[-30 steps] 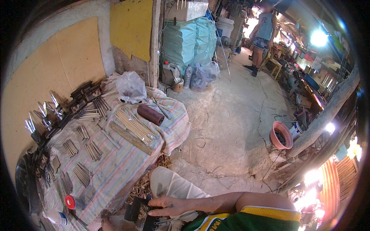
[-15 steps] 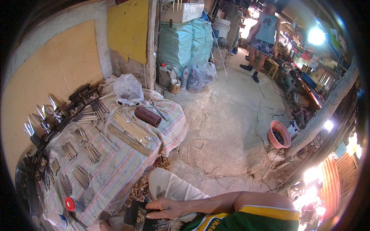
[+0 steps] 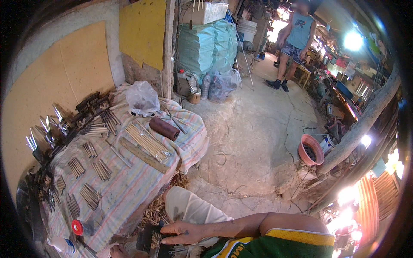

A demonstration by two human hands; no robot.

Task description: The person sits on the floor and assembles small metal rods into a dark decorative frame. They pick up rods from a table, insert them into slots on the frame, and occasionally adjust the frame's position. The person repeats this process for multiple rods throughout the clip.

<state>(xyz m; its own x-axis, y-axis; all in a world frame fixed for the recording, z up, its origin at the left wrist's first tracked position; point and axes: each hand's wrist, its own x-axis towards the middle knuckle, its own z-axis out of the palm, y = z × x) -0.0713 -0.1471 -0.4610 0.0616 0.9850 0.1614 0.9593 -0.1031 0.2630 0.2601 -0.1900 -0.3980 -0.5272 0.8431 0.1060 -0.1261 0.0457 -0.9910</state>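
Observation:
My right hand [image 3: 186, 232] reaches in low in the picture, with thumb and fingers closed on the edge of a dark, flat-sided block [image 3: 150, 234]. Small light-brown pieces show along the block's face; I cannot make out what they are. My left hand [image 3: 117, 251] is close to the block's left side at the lower edge, mostly cut off, and its fingers cannot be read. Both hands are in front of a pale-trousered knee [image 3: 193, 208]. Thin metal rods [image 3: 174, 251] show just below my right hand, partly hidden.
Left, a striped cloth [image 3: 142, 187] covers a table bearing bundles of thin rods [image 3: 89, 195], pale sticks [image 3: 148, 142], a maroon roll [image 3: 164, 129], a red-lidded jar [image 3: 81, 228] and a white bottle [image 3: 61, 244]. A pink basin [image 3: 310, 149] stands right; another person [image 3: 297, 38] stands at the back.
The person at the back has shifted stance, with feet closer together. My right hand and the dark block have moved very slightly left; the grip looks the same.

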